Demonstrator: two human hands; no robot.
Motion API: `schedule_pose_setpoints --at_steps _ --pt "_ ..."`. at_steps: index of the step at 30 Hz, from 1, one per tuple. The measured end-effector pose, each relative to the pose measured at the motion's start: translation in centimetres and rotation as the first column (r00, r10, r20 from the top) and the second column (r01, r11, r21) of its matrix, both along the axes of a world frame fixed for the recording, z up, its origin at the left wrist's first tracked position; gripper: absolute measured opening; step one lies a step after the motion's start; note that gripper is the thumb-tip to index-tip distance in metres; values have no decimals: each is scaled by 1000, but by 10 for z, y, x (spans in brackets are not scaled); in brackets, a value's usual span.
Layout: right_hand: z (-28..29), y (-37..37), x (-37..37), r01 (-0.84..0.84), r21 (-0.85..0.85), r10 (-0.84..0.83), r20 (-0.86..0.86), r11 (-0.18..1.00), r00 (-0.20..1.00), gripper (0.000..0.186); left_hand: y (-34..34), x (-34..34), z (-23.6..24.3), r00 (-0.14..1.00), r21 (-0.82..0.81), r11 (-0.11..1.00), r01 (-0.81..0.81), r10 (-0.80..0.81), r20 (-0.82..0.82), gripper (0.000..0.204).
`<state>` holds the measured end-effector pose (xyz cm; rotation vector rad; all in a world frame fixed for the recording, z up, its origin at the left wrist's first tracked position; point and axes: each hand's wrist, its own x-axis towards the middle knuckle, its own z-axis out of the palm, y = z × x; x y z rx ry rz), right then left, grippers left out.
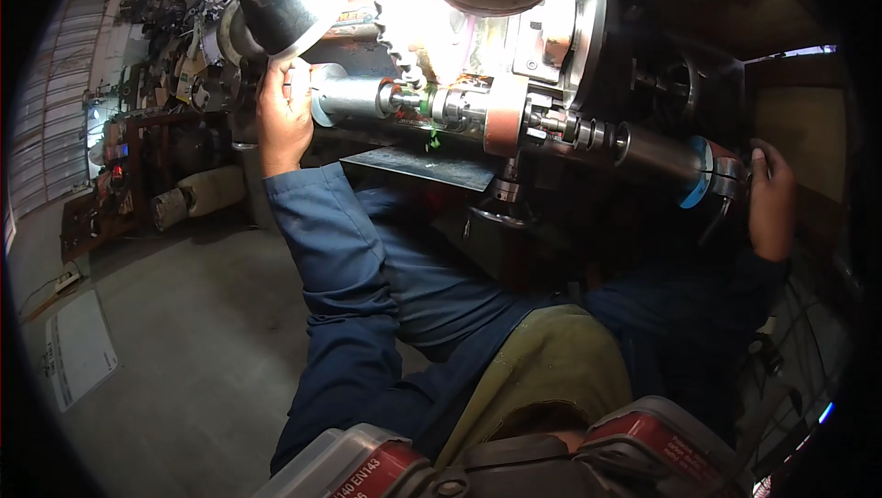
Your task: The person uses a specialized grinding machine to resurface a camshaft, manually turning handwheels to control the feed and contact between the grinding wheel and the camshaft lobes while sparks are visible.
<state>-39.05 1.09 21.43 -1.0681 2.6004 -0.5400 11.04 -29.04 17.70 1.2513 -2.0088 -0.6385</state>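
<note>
- The left hand [287,121] is resting at the outer end of the left metal cylinder [354,96], just below the lamp [285,11]; its fingers are bending, but partly hiding, so I cannot tell whether they are gripping.
- The right hand [772,204] is standing just beside the lever [728,178] at the far end of the right metal cylinder [654,160]; its fingers are curling, and I cannot tell whether they are closing on anything.
- Both cylinders are lying in one line across the machine, between the two hands, with a reddish-brown block [504,117] sitting between them.
- Green bits [434,142] are hanging near the left cylinder, above a flat metal plate [418,169].
- A small handwheel [502,216] is sitting below the block.
</note>
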Motion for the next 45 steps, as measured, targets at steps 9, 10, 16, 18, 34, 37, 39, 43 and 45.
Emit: schedule_pose_setpoints --at_steps 9,10,16,18,34,37,39,43,45 --pt "-6 -9 -28 -49 157 42 47 986 998 36 0 -4 2 999 -44 999 13 -11 43 12" --pt "-7 -8 -26 -57 149 56 12 987 998 36 0 -2 2 998 -80 997 16 -11 58 12" --pt "-7 12 12 37 -109 -62 -243 993 968 37 -2 -6 3 993 -159 987 13 5 116 15" --pt "-24 18 24 69 -285 -141 -240 956 961 36 -1 -1 7 988 -176 984 6 22 156 16" --pt "-6 6 -2 -36 -35 32 -125 999 992 35 -7 5 0 980 -202 978 51 -10 197 18" --pt "-7 -1 -18 -86 32 86 0 996 996 33 -5 3 2 981 -207 977 45 -5 192 18" --pt "-4 -7 -23 -51 76 39 151 996 988 32 -6 2 2 981 -217 975 47 -4 194 18" --pt "-7 -15 -41 -150 177 101 257 973 961 30 -7 3 -1 983 -222 974 55 -13 184 18" --pt "-8 -18 -56 -322 221 263 259 920 929 28 -9 1 -4 988 -203 977 68 -37 152 17"
